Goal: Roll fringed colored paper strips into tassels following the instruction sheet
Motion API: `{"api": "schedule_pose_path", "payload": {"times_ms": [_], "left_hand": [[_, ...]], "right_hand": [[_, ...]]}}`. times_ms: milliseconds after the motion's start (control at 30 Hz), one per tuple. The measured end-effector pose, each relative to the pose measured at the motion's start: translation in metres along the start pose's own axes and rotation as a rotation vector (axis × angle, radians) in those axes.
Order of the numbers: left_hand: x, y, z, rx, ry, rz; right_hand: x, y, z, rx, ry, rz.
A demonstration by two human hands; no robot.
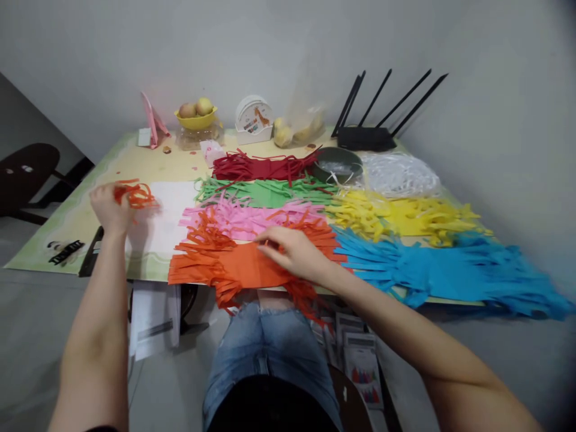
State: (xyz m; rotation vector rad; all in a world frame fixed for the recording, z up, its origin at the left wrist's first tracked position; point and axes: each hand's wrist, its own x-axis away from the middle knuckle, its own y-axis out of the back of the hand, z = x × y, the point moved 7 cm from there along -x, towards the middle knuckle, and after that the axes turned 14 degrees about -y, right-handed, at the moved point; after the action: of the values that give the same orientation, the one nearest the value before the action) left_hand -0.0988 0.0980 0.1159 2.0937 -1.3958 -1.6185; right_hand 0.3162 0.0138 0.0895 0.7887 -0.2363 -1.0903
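Observation:
My left hand (109, 207) is raised over the table's left side, closed on a small bundle of orange paper strips (136, 194) above a white sheet (167, 223). My right hand (294, 251) rests palm down on the orange fringed paper (238, 267) at the near table edge, fingers touching its upper edge. Beyond it lie pink fringed paper (245, 219), green fringed paper (265, 192) and red fringed paper (263, 167).
Yellow fringed paper (405, 216) and blue fringed paper (445, 273) cover the right side. A dark bowl (337, 165), white strips (398, 174), a black router (366, 138), a yellow fruit bowl (195, 117) and a bag of fruit (297, 129) stand at the back. Papers (155, 318) lie on the floor.

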Motion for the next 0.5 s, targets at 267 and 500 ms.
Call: {"api": "schedule_pose_path", "payload": {"times_ms": [267,500], "left_hand": [[0.038,-0.057,0.007,-0.104,0.02,0.212],[0.087,-0.105,-0.168,0.112,-0.321,0.359]], "right_hand": [[0.043,-0.059,-0.032,0.439,-0.014,0.41],[0.046,-0.058,-0.049,0.468,-0.033,0.423]]}}
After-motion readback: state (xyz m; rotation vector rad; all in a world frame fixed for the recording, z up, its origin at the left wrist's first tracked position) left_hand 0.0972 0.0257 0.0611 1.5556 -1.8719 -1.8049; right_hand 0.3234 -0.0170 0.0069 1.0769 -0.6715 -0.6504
